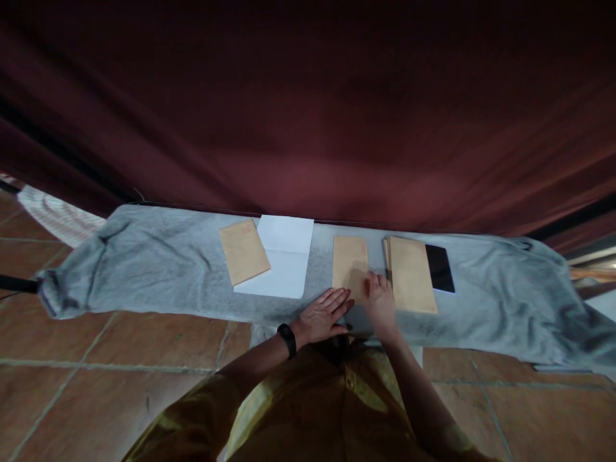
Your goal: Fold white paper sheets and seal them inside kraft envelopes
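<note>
A brown paper envelope [350, 263] lies on the grey cloth in front of me. My left hand [325, 316] rests flat at its lower left edge, fingers stretched out, with a black band on the wrist. At the envelope's right edge is my right hand [380, 300], its fingers curled in and slightly blurred; whether they grip anything is hidden. Just right of that hand is a stack of brown envelopes [411, 273], partly covering a dark flat object [440, 269] with a pale edge.
Grey cloth [163, 263] covers the long, narrow surface. Toward the left, another brown envelope [244, 251] overlaps a creased white sheet of paper [286, 256]. A dark red fabric curtain [308, 128] hangs behind the surface. Tiled floor [158, 340] shows below.
</note>
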Demonstrator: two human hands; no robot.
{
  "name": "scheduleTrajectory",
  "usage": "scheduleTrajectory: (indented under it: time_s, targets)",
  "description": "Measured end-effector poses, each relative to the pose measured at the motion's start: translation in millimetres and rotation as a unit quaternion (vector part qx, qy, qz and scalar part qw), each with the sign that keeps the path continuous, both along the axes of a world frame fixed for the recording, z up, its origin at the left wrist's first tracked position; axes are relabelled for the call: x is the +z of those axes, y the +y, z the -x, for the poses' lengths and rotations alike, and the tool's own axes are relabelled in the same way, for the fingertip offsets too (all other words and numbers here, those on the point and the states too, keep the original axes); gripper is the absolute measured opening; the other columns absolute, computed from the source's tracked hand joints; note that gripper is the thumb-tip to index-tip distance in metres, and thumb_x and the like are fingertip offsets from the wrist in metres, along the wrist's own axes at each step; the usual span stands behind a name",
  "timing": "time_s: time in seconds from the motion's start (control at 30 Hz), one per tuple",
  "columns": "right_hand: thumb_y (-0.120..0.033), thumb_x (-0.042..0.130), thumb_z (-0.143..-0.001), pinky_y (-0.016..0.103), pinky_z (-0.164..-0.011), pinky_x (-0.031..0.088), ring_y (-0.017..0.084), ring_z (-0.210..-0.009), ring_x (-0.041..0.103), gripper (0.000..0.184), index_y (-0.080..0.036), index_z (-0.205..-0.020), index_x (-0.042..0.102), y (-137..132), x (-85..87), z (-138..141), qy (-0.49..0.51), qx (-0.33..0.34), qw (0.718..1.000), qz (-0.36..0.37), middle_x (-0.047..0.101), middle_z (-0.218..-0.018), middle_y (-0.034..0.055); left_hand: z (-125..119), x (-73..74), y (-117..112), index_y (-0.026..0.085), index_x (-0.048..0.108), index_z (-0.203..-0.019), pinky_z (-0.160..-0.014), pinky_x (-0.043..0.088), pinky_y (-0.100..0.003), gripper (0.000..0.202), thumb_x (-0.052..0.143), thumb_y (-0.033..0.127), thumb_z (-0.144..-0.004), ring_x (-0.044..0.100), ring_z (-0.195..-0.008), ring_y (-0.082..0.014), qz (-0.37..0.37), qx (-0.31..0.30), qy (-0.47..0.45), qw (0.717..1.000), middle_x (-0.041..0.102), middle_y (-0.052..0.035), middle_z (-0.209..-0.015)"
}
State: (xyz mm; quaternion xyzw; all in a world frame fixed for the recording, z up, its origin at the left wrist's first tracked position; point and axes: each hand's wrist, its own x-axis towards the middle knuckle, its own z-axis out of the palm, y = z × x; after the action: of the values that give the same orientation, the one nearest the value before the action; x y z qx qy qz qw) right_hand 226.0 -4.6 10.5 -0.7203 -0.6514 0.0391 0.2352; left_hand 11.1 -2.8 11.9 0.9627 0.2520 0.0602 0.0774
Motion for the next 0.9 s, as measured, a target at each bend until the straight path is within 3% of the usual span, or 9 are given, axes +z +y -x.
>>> scheduleTrajectory:
  time_s: [0.13,0.2,0.33,0.5,0.9]
  targets:
    - [-0.026,0.029,-0.105,0.042,-0.116,0.036,0.022,-0.14,0.045,0.046,-0.014,-0.143,0.051,14.8,-7.5,12.7,-0.014,0.175,0.984,-0.005,0.052,-0.149,0.0134,-0.5,0.2,0.3,0.016,0.036,-0.154,-0.125,0.015,-0.042,0.073,0.04,0.063,-0.099,0.024,-0.153,-0.0265,-0.013,0.004,0.005,1.0,0.034,-0.016,-0.161]
    - [-0.027,0.028,-0.106,0.045,-0.119,0.03,0.022,-0.145,0.038,0.047,-0.015,-0.147,0.048,23.9,-13.3,16.8,-0.049,0.193,0.98,0.006,0.046,-0.155,0.012,-0.6,-0.3,0.1,0.015,0.038,-0.152,-0.125,0.016,-0.042,0.073,0.04,0.065,-0.098,0.027,-0.152,-0.0267,-0.022,0.006,0.009,1.0,0.038,-0.0167,-0.159]
    - [-0.032,0.029,-0.107,0.048,-0.12,0.028,0.025,-0.148,0.034,0.051,-0.014,-0.153,0.04,41.8,-22.7,18.8,-0.093,0.146,0.985,0.004,0.04,-0.159,0.0127,-0.3,-1.8,-0.2,0.015,0.037,-0.153,-0.125,0.015,-0.041,0.075,0.037,0.066,-0.099,0.028,-0.152,-0.026,-0.045,0.003,0.01,0.999,0.037,-0.0166,-0.16]
    - [-0.036,0.031,-0.107,0.047,-0.119,0.029,0.027,-0.145,0.038,0.052,-0.012,-0.152,0.042,55.7,-28.5,19.2,-0.107,0.111,0.988,-0.022,0.042,-0.157,0.0136,0.9,-3.7,0.5,0.016,0.036,-0.154,-0.125,0.015,-0.041,0.074,0.036,0.066,-0.099,0.026,-0.152,-0.0251,-0.061,0.003,0.008,0.998,0.035,-0.0147,-0.161]
    - [-0.039,0.028,-0.106,0.052,-0.115,0.034,0.031,-0.144,0.04,0.059,-0.003,-0.151,0.04,54.2,-38.6,21.2,-0.088,0.019,0.994,-0.062,0.042,-0.154,0.0235,0.3,-2.0,0.8,0.016,0.036,-0.154,-0.126,0.014,-0.041,0.073,0.034,0.065,-0.1,0.023,-0.153,-0.0247,-0.053,0.001,0.007,0.999,0.032,-0.0142,-0.163]
